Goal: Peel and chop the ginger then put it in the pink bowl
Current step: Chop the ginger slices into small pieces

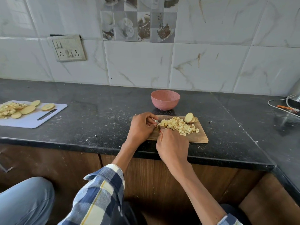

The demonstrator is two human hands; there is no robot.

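A wooden cutting board (200, 137) lies on the black counter with a heap of small chopped ginger cubes (180, 125) on it. An end piece of ginger with a few slices (190, 118) sits at the board's far right corner. My left hand (142, 127) curls its fingers around ginger at the heap's left edge. My right hand (172, 144) grips a knife, whose blade (157, 121) shows as a sliver between the hands. The pink bowl (165, 100) stands empty just behind the board.
A white cutting board (40, 120) with vegetable slices and peels (17, 109) lies at the far left. Cables and a metal appliance (292, 101) sit at the right edge. The counter's front edge runs under my wrists. A tiled wall with a switch plate stands behind.
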